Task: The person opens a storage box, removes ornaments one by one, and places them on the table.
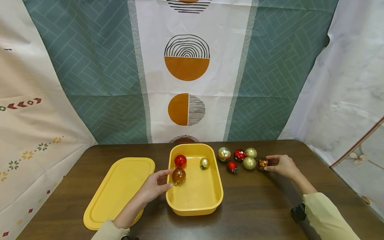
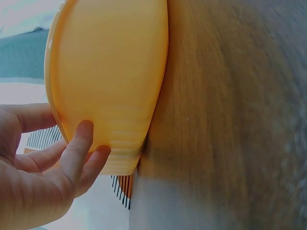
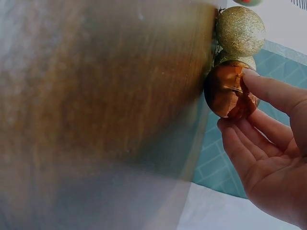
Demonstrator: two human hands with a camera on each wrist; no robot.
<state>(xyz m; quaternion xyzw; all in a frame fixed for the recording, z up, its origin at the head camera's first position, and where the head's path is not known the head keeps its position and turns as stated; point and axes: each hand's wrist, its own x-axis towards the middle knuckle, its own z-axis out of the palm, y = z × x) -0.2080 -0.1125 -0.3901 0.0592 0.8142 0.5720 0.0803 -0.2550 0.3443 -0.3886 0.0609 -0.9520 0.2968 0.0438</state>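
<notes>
A yellow plastic bin (image 1: 195, 210) stands at the middle of the table, and my left hand (image 1: 153, 186) holds its left rim. In the left wrist view the fingers (image 2: 79, 148) lie on the bin's outer wall, with one digit passing behind the rim. My right hand (image 1: 283, 165) pinches a shiny copper-brown bauble (image 3: 228, 93) between thumb and fingers, beside the glittery gold baubles (image 3: 242, 31) on the table. Inside the bin lie a red bauble (image 1: 180, 161), a clear amber bauble (image 1: 179, 175) and a small gold bauble (image 1: 204, 163).
Left of the bin lies a flat yellow lid (image 1: 120, 190). Between bin and right hand sit a silver-gold patterned bauble (image 1: 224, 154), a red spotted bauble (image 1: 239, 154) and a red bauble with green trim (image 1: 232, 167). A patterned curtain (image 1: 187, 110) hangs behind the table.
</notes>
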